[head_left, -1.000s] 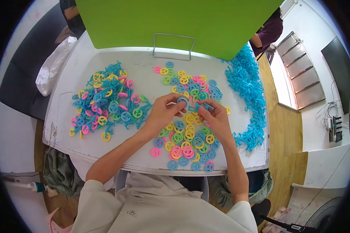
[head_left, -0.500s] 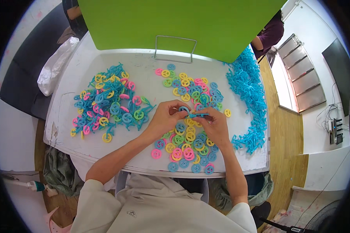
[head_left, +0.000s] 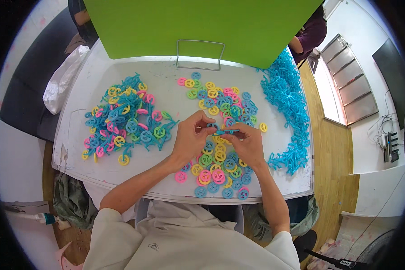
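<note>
My left hand (head_left: 190, 137) and right hand (head_left: 247, 143) both pinch a small blue stick piece (head_left: 225, 132) above the middle wheel pile (head_left: 216, 166); I should hold it level and press straight.

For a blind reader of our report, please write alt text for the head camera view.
Both hands, left hand and right hand, hold a small blue plastic piece above a pile of coloured rings on a white table. Assembled pieces lie left, blue sticks right, a green board behind.
</note>
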`<state>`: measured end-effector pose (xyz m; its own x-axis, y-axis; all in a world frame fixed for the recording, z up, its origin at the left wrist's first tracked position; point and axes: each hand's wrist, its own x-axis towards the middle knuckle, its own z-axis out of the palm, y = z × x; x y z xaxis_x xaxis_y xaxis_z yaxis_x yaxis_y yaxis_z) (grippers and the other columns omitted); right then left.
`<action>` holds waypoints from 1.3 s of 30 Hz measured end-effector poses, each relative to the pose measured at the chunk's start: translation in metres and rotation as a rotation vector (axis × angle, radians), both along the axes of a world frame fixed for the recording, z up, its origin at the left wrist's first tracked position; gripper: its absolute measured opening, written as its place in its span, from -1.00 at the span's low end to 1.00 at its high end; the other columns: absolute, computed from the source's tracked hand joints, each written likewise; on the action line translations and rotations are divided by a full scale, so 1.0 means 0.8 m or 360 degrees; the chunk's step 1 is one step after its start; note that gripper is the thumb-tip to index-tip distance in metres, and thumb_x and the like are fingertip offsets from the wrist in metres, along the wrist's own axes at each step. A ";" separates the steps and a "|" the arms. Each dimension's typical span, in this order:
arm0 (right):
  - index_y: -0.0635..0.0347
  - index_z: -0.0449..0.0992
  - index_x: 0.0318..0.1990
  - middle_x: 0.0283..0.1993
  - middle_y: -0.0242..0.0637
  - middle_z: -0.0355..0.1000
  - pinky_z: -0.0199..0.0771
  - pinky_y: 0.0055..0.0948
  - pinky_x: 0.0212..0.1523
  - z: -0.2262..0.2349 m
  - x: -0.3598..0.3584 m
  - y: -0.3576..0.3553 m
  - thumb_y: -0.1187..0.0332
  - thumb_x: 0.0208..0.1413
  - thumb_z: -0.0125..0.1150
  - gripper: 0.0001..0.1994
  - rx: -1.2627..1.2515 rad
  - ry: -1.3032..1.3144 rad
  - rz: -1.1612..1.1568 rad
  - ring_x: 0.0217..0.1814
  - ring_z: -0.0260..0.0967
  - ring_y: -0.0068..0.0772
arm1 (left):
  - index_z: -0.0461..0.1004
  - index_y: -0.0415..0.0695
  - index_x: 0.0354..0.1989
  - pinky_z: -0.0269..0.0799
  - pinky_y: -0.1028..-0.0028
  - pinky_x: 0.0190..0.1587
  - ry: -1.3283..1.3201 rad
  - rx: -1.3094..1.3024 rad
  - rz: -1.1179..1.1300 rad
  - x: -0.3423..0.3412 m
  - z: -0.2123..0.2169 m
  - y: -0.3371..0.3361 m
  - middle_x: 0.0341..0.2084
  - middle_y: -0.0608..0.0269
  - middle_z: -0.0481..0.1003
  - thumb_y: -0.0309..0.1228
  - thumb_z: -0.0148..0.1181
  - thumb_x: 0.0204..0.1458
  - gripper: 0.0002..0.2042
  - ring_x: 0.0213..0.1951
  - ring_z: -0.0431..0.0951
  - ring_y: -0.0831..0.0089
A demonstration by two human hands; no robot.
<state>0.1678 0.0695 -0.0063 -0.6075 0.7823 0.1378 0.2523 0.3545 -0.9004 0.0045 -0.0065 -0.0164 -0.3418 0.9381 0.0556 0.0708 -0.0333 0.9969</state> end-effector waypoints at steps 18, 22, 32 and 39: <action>0.39 0.51 -0.23 -0.38 -0.26 0.53 0.57 -0.57 -0.32 0.003 -0.006 0.001 0.46 0.08 0.25 -0.83 -0.0669 0.0382 -0.0133 -0.35 0.53 -0.49 | 0.50 -0.24 -0.08 0.49 0.53 -0.12 -0.0273 0.0186 -0.0135 0.003 0.009 0.001 -0.26 0.14 0.57 -0.72 -0.03 0.08 -0.72 -0.22 0.56 0.50; 0.38 0.52 -0.27 -0.38 -0.26 0.52 0.59 -0.55 -0.32 -0.001 -0.004 0.002 0.40 0.09 0.26 -0.82 -0.0876 0.0470 -0.0112 -0.35 0.53 -0.50 | 0.51 -0.26 -0.08 0.51 0.50 -0.10 0.0169 0.0180 -0.0095 0.006 0.001 -0.006 -0.21 0.17 0.56 -0.69 -0.04 0.13 -0.75 -0.18 0.55 0.50; 0.34 0.51 -0.24 -0.35 -0.27 0.53 0.55 -0.59 -0.32 -0.006 -0.012 -0.011 0.36 0.13 0.24 -0.81 -0.0899 0.0540 -0.0279 -0.35 0.50 -0.55 | 0.51 -0.25 -0.09 0.51 0.51 -0.18 0.0070 0.0228 0.0026 0.018 0.009 -0.010 -0.23 0.11 0.57 -0.73 -0.06 0.10 -0.72 -0.24 0.57 0.50; 0.34 0.52 -0.23 -0.40 -0.26 0.54 0.48 -0.63 -0.34 -0.013 -0.010 -0.004 0.50 0.04 0.30 -0.85 -0.0223 0.0406 -0.0226 -0.37 0.50 -0.55 | 0.45 -0.28 -0.09 0.48 0.49 -0.05 -0.0179 0.0183 -0.0151 0.001 0.005 -0.001 -0.22 0.18 0.54 -0.63 -0.02 0.14 -0.80 -0.14 0.53 0.49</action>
